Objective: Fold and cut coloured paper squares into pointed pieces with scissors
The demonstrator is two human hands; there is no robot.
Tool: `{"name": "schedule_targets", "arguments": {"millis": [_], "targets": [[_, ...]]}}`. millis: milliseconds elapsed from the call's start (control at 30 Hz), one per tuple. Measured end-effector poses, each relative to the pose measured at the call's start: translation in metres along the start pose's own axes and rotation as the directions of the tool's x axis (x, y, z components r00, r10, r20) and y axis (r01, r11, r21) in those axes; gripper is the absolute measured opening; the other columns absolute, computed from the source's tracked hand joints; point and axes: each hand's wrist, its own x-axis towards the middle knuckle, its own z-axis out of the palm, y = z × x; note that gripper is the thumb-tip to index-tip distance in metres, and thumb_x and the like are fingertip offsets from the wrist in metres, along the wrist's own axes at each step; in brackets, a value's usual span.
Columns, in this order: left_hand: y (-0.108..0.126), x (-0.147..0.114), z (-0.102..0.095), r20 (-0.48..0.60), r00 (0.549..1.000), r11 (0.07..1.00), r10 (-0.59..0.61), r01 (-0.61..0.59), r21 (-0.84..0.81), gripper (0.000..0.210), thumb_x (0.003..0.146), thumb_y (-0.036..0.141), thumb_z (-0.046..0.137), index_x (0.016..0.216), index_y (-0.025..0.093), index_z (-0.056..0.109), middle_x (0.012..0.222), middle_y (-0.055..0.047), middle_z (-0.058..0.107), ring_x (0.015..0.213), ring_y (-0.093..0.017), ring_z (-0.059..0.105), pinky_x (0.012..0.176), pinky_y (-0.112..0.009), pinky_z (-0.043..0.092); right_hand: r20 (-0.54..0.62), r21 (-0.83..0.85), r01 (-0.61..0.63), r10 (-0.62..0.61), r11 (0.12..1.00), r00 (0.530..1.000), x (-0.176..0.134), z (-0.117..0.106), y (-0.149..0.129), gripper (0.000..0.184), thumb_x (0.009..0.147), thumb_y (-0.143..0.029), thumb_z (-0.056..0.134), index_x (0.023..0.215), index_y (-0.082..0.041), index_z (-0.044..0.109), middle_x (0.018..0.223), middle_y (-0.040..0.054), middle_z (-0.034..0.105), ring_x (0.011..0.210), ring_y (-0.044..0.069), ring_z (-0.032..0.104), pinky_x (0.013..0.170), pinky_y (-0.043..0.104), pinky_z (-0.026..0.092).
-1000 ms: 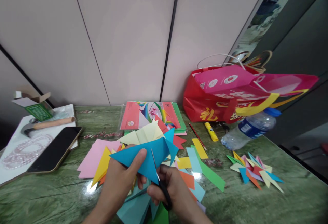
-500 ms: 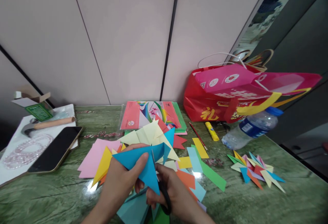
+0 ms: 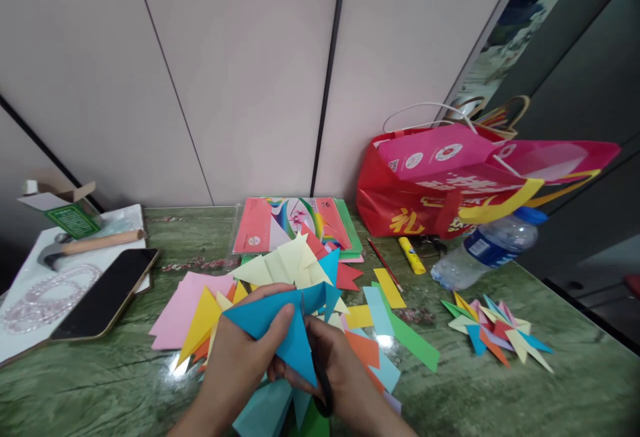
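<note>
The left hand (image 3: 250, 350) pinches a folded blue paper (image 3: 297, 347), thumb on top, above the coloured paper pieces (image 3: 263, 407) on the green tabletop (image 3: 450, 397). The right hand (image 3: 345, 367) grips black-handled scissors (image 3: 326, 393), blades at a slit in the blue paper. A multicoloured paper star (image 3: 500, 330) lies well apart, beyond the right hand.

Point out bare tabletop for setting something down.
Front left, nearer than phone and pink paper; front right, nearer than star, right of green strip. Crowded: middle, papers beneath blue sheet and scissors; back right, with bag, bottle and glue.
</note>
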Motion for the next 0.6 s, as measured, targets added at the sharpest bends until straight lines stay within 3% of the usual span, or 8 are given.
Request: {"name": "schedule_targets", "arguments": {"millis": [167,300,467,600], "targets": [[-0.001,0.0,0.0,-0.007,1.0,1.0,0.008,-0.008,0.007,0.034,0.068,0.041,0.063,0.091,0.016,0.062,0.035,0.004,0.056,0.025,-0.013,0.049,0.027,-0.018,0.039,-0.041,0.009,-0.021,0.022,1.0,0.999,0.002,0.002,-0.001,0.033,0.071,-0.05,0.067,0.077,-0.018,0.061,0.061,0.0011,0.059,0.062,0.018,0.058,0.061,0.028,0.044],[0.001,-0.001,0.0,0.018,1.0,1.0,0.0,0.0,0.025,0.035,0.067,0.041,0.063,0.092,0.016,0.062,0.036,0.003,0.057,0.026,-0.014,0.05,0.028,-0.019,0.04,-0.015,-0.015,0.003,-0.003,1.0,1.0,0.001,0.002,-0.004,0.033,0.06,-0.042,0.078,0.077,-0.019,0.061,0.06,-0.001,0.06,0.06,0.016,0.057,0.057,0.025,0.041],[0.005,-0.005,0.003,-0.044,0.999,1.0,0.021,-0.021,-0.008,0.03,0.069,0.038,0.063,0.089,0.016,0.064,0.035,0.005,0.055,0.026,-0.011,0.048,0.029,-0.017,0.038,-0.051,-0.069,-0.037,0.034,0.997,0.998,0.001,0.005,-0.009,0.032,0.063,-0.045,0.075,0.069,-0.018,0.06,0.055,-0.0012,0.057,0.054,0.014,0.053,0.052,0.024,0.038],[0.004,-0.005,0.003,-0.022,1.0,1.0,0.01,-0.01,-0.023,0.029,0.069,0.037,0.063,0.09,0.016,0.063,0.033,0.005,0.055,0.026,-0.011,0.047,0.029,-0.016,0.037,-0.092,-0.069,-0.091,0.084,0.994,0.992,0.002,0.005,-0.01,0.039,0.06,-0.053,0.073,0.068,-0.017,0.06,0.052,-0.0013,0.056,0.048,0.011,0.049,0.046,0.022,0.035]]}}
